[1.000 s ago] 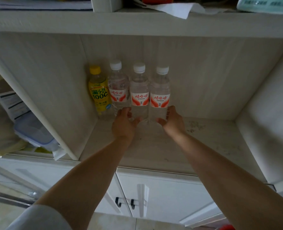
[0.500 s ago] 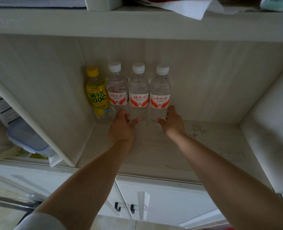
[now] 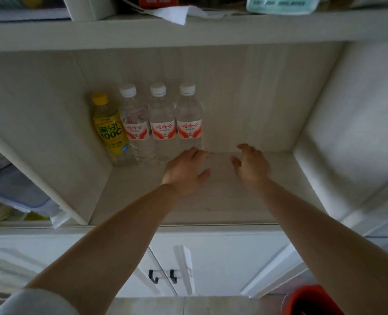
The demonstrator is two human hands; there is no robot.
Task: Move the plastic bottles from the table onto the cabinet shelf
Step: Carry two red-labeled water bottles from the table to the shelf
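Cabinet shelf (image 3: 211, 201): yellow bottle (image 3: 110, 128) in its back-left corner; three clear bottles (image 3: 163, 123) upright in a row just right of it, touching. Left hand (image 3: 184, 170) and right hand (image 3: 251, 165) above the shelf board, fingers loosely spread, holding nothing. Step judged: placement done, release; next calls for fetching any bottles left on the table, unseen here.

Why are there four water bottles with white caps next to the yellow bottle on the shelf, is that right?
Not quite. The head view shows three water bottles with white caps, not four. They stand in a row on the shelf, right beside the yellow bottle, just as you said.
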